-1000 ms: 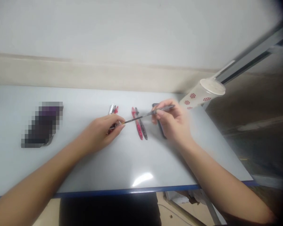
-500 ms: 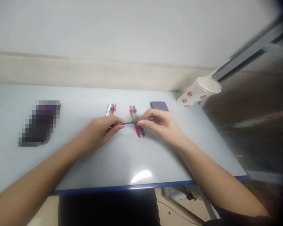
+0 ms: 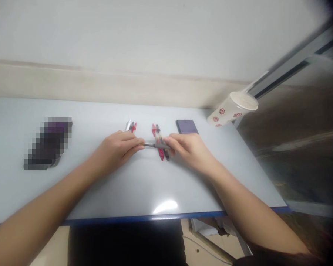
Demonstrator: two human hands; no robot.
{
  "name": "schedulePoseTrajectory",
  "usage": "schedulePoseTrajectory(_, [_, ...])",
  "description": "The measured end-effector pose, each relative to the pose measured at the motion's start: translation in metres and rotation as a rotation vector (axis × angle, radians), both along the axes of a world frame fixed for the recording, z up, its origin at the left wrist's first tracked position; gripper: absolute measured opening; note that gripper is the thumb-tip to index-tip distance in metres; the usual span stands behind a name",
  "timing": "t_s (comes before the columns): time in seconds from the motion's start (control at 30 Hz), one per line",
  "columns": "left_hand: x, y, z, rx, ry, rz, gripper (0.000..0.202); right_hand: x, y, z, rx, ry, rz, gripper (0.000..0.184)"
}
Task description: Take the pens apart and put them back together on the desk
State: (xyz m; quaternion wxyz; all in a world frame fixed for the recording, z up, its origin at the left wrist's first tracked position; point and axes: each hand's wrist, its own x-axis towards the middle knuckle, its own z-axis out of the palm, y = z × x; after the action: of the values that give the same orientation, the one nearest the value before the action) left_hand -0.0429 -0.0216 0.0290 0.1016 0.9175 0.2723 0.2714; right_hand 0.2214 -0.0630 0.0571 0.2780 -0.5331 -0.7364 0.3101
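Note:
Between my two hands a pen (image 3: 158, 145) with a dark grey grip is held level above the table. My left hand (image 3: 120, 146) pinches its left end. The fingers of my right hand (image 3: 187, 146) are closed round its right end. Below the pen lie a red pen (image 3: 161, 154) and a black pen (image 3: 166, 155), side by side on the table; the held pen covers their middles. Just past my left hand, a white pen (image 3: 128, 125) and a red-clipped pen (image 3: 134, 127) lie close together, with their near ends hidden behind that hand.
The white table (image 3: 122, 195) has a blue front edge. A phone (image 3: 187, 126) lies beyond my right hand. At the back right stands a white cup (image 3: 229, 110) with red flower prints and a straw. A pixelated dark object (image 3: 48, 144) rests at the left.
My right fingers have shifted to the right along the pen, so more of its grey grip shows. The pen's right end now dips slightly. My left hand still pinches the other end.

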Motion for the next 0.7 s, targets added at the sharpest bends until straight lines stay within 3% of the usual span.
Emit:
schedulePoseTrajectory(0.1, [0.0001, 0.0001, 0.0015, 0.015, 0.024, 0.034, 0.029, 0.0004, 0.0002, 0.0009, -0.031, 0.087, 0.038, 0.029])
schedulePoseTrajectory(0.17, [-0.0001, 0.0005, 0.0016, 0.012, 0.022, 0.024, 0.028, 0.0005, 0.0002, 0.0009, -0.035, 0.071, 0.067, 0.029])
schedulePoseTrajectory(0.27, [-0.0012, 0.0012, 0.0012, 0.012, 0.043, 0.003, 0.028, 0.0003, -0.0004, -0.0002, -0.040, -0.056, 0.076, 0.049])
schedulePoseTrajectory(0.37, [-0.0027, 0.0016, 0.0011, 0.024, 0.041, 0.043, 0.030, 0.0004, -0.0014, -0.0017, 0.028, -0.054, 0.077, 0.030])
schedulePoseTrajectory(0.47, [-0.0032, 0.0016, 0.0018, 0.003, 0.021, 0.039, 0.029, 0.0007, -0.0019, -0.0027, 0.076, -0.081, 0.079, 0.030])
schedulePoseTrajectory(0.53, [-0.0029, 0.0014, 0.0025, -0.025, 0.023, 0.032, 0.027, 0.0009, -0.0015, -0.0030, 0.044, -0.128, 0.069, 0.044])
schedulePoseTrajectory(0.7, [-0.0016, 0.0005, 0.0037, -0.041, 0.044, 0.045, 0.029, 0.0008, 0.0005, -0.0031, 0.021, -0.123, 0.096, 0.028])
